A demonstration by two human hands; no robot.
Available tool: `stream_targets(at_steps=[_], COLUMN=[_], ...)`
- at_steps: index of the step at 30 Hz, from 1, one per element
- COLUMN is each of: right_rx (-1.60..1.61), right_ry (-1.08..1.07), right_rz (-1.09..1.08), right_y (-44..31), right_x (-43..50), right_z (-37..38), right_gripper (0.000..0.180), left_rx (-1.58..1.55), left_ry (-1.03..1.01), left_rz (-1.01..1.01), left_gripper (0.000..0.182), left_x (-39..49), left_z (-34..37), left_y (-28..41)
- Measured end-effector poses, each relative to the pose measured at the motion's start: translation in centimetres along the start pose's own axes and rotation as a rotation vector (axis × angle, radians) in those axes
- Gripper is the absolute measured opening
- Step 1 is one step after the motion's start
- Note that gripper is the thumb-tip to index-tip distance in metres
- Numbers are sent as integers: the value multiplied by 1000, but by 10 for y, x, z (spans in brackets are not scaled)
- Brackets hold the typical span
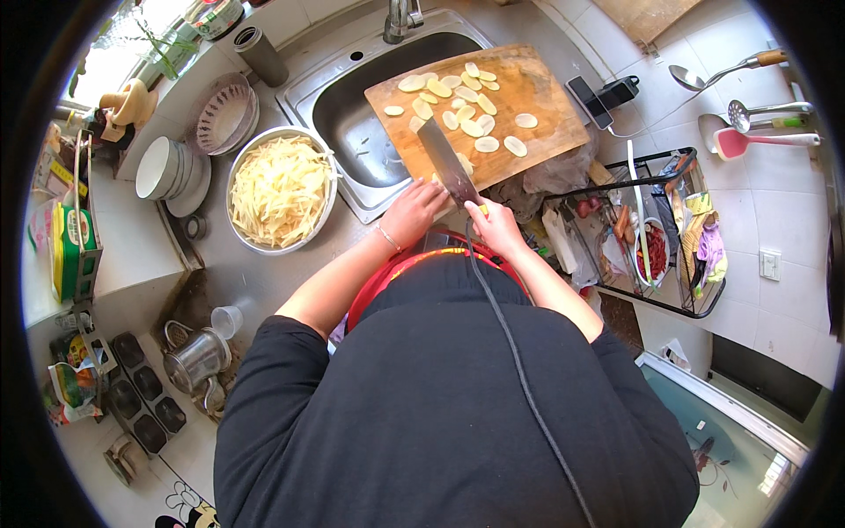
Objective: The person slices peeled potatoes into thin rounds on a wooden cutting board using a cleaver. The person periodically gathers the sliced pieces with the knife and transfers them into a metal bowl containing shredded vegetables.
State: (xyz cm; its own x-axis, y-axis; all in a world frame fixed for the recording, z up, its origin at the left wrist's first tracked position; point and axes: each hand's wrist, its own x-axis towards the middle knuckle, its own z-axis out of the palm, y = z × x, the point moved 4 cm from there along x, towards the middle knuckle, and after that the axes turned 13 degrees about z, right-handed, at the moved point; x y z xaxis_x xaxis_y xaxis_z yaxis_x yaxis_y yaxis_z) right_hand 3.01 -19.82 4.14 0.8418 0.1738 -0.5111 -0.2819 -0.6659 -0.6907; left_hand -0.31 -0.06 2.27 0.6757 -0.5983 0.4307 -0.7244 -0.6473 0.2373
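Observation:
My right hand (495,226) is closed round the handle of a cleaver (447,160), whose broad blade points up and left over a wooden cutting board (554,125). At the board's near edge, left of the blade, my left hand (417,210) has its fingertips by pale slices, partly hidden; whether it grips any I cannot tell. Several thin oval slices, probably potato (515,146), lie scattered on the board. A round metal bowl (231,223) heaped with pale cut strips (280,191) stands to the left of my left hand.
The board lies across part of a steel sink (356,142) with a faucet (397,23) behind. Stacked bowls (158,168) and a dark bottle (262,58) stand left. A phone (589,102) on a cable is beyond the board's right edge. A black wire rack (709,307) stands right.

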Motion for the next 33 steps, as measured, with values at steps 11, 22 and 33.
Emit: stream_targets(at_steps=[11, 22, 33], right_rx=[-239, -68, -177], right_ry=[45, 51, 85], right_rz=[-88, -67, -162], right_y=[-8, -12, -11], right_x=[-28, 8, -26], right_z=[-12, 8, -9], right_gripper=[33, 33, 33], left_rx=[15, 4, -1], left_ry=[58, 23, 48], left_rz=[11, 38, 13], left_gripper=[40, 36, 38], left_x=[0, 7, -1], left_z=[-3, -13, -4], left_y=[0, 3, 0])
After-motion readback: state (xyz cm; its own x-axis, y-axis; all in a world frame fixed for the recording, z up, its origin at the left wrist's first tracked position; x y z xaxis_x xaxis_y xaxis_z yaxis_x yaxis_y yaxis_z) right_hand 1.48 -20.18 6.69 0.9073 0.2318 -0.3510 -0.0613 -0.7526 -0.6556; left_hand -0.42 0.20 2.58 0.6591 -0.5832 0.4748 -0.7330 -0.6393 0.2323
